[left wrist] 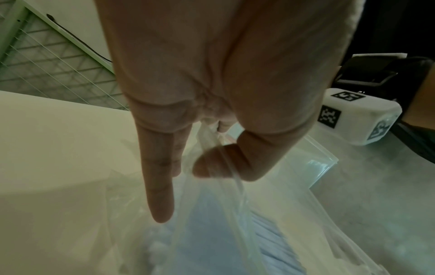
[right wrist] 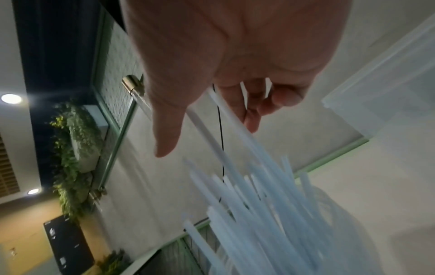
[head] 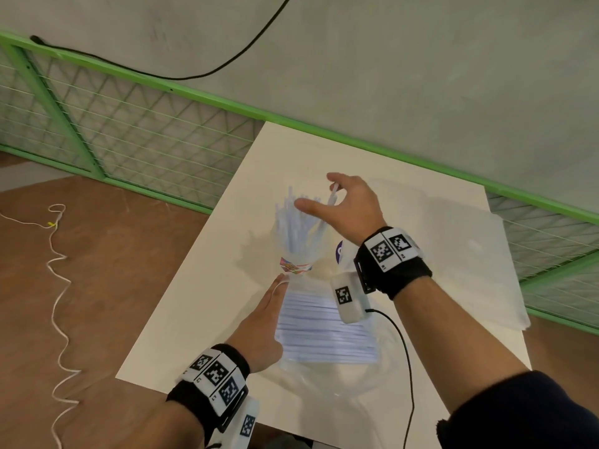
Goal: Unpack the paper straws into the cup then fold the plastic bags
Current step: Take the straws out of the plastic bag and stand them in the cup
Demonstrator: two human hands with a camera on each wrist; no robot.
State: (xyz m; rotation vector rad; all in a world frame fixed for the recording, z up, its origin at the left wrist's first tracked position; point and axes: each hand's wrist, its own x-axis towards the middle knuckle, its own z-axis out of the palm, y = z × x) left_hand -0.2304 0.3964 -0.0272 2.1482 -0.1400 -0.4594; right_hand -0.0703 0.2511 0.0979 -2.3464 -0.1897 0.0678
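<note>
While the head view looks down on a white table (head: 194,303), the left hand (head: 262,322) lies beside a clear plastic bag (head: 327,367) of paper straws (head: 324,332); the right hand (head: 350,205) hovers over loose straws (head: 301,225) standing in a cup (head: 296,265), one straw at its fingers. A green mesh fence (head: 129,131) borders the table's far side. In the left wrist view, thumb and bent fingers pinch the bag's film, one finger straight. In the right wrist view, the loosely curled fingers (right wrist: 254,104) close around a straw or two, thumb extended.
</note>
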